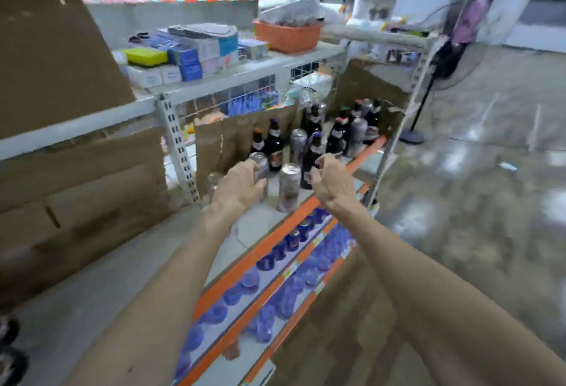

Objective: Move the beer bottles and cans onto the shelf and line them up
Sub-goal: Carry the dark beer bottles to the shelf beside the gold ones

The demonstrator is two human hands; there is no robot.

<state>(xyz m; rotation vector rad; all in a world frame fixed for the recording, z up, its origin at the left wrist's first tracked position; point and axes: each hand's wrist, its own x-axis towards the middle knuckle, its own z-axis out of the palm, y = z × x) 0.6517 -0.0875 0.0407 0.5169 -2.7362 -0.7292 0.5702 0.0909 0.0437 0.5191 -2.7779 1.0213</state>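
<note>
**A:** Where are the hands?

**B:** Both reach over the orange front edge of the middle shelf (263,226). The left hand (242,185) has its fingers curled round a silver beer can (260,168), which stands upright on the white board, a little in from the front edge.

**A:** And the right one?

**B:** The right hand (330,180) is just beside a dark beer bottle (309,162), with its thumb and fingers bent into a hook. The view is blurred there, so I cannot tell whether it pinches the bottle or only hovers next to it.

**A:** What sits between them?

**B:** A second can (289,186), upright, near the front edge and apart from both hands. Behind it, toward the back edge, stands a third can (297,142).

**A:** More beer?

**B:** Two brown bottles (275,145) stand side by side at the back, against a cardboard sheet (239,137). Toward the right end of the shelf a cluster of bottles and cans (337,137) stands close together, not in a clean row.

**A:** And around that?

**B:** The shelf above carries stacked small boxes (190,58) and an orange basket (288,36) near its right end. The shelves below hold rows of blue-capped bottles (294,238) along their orange front edges. A pedestal fan (412,138) stands on the shiny floor past the right end of the rack.
</note>
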